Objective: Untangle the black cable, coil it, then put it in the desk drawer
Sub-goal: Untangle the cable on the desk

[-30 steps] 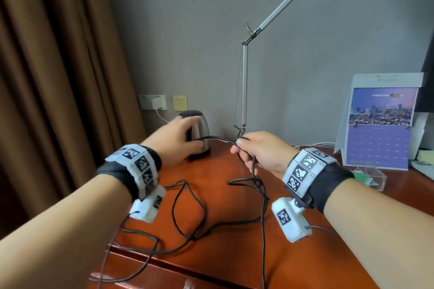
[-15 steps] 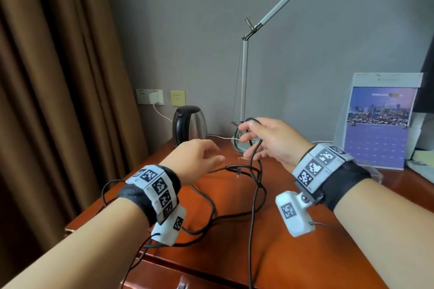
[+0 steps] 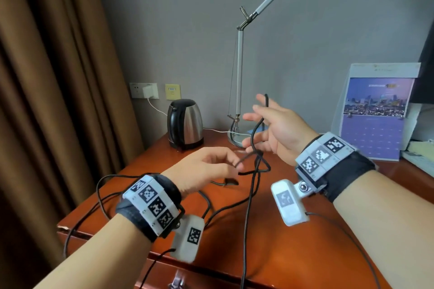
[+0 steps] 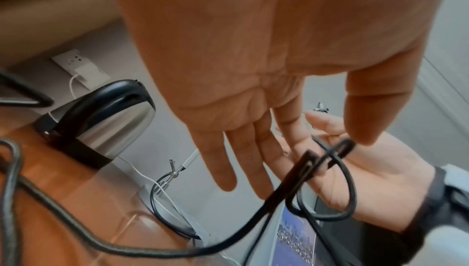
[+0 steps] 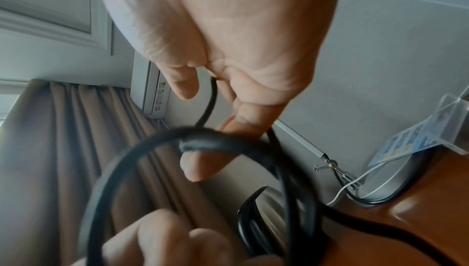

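Observation:
The black cable [image 3: 251, 195] sprawls in loops over the left part of the wooden desk [image 3: 293, 253] and hangs over its front edge. My right hand [image 3: 277, 129] is raised above the desk with spread fingers. A strand runs up between them, as the right wrist view shows [image 5: 213, 97]. Below it a small tangle [image 3: 258, 155] hangs in the air. My left hand [image 3: 211, 166] reaches that tangle, and its thumb [image 4: 365, 129] and forefinger pinch a folded strand [image 4: 342, 148]. The drawer front [image 3: 164, 272] with its metal handle [image 3: 176, 283] sits shut under the desk edge.
A steel kettle [image 3: 185, 124] stands at the back left, near the desk lamp's round base [image 3: 239, 138] and thin post. A white charger lead runs from the wall socket [image 3: 144, 90]. A purple calendar [image 3: 373, 115] stands at the right. Brown curtains [image 3: 47, 101] hang on the left.
My right hand has risen with the cable and spread its fingers. My left hand has moved right, from beside the kettle to the hanging tangle, and taken a strand.

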The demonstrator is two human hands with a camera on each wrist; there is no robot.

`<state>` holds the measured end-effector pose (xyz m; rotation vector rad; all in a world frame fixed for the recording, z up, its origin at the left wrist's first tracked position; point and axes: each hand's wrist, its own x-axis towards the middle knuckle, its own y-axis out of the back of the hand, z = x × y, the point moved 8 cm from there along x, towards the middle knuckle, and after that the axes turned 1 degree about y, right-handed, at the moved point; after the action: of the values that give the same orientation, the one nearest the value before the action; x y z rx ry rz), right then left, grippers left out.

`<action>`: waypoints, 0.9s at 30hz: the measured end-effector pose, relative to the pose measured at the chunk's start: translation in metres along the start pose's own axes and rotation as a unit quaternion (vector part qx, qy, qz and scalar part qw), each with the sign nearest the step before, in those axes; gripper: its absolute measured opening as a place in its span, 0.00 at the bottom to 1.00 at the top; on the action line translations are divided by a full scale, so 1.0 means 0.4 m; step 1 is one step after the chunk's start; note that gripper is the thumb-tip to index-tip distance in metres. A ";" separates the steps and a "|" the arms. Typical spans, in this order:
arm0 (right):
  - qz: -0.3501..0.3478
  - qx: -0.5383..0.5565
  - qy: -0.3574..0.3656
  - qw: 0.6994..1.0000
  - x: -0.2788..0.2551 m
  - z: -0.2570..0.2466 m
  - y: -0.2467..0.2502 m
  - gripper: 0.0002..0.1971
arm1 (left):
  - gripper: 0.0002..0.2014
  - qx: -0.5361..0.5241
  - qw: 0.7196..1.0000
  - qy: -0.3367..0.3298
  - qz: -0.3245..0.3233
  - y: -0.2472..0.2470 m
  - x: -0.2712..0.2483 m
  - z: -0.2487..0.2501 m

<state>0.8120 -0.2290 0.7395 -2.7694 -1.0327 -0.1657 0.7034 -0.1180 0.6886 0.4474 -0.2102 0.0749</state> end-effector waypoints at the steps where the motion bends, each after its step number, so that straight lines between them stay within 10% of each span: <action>1: 0.004 0.000 -0.001 1.000 0.002 -0.001 0.007 0.28 | 0.14 -0.022 1.000 -0.006 0.014 0.009 -0.001 -0.004; 7: 0.016 -0.015 0.003 1.000 0.014 0.004 0.021 0.34 | 0.11 -0.032 0.999 -0.016 0.011 -0.013 0.009 -0.009; 20: -0.055 -0.024 0.003 0.998 0.026 0.100 0.041 0.23 | 0.10 -0.141 0.960 0.094 0.224 0.000 0.073 -0.095; 27: 0.067 -0.224 0.111 0.966 0.059 0.174 0.144 0.08 | 0.10 -0.184 0.952 0.090 0.229 -0.027 0.120 -0.127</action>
<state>0.8706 -0.2424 0.6678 -3.1015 -0.8291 -0.7588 0.7608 -0.1041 0.6498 0.0103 -0.1409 0.5213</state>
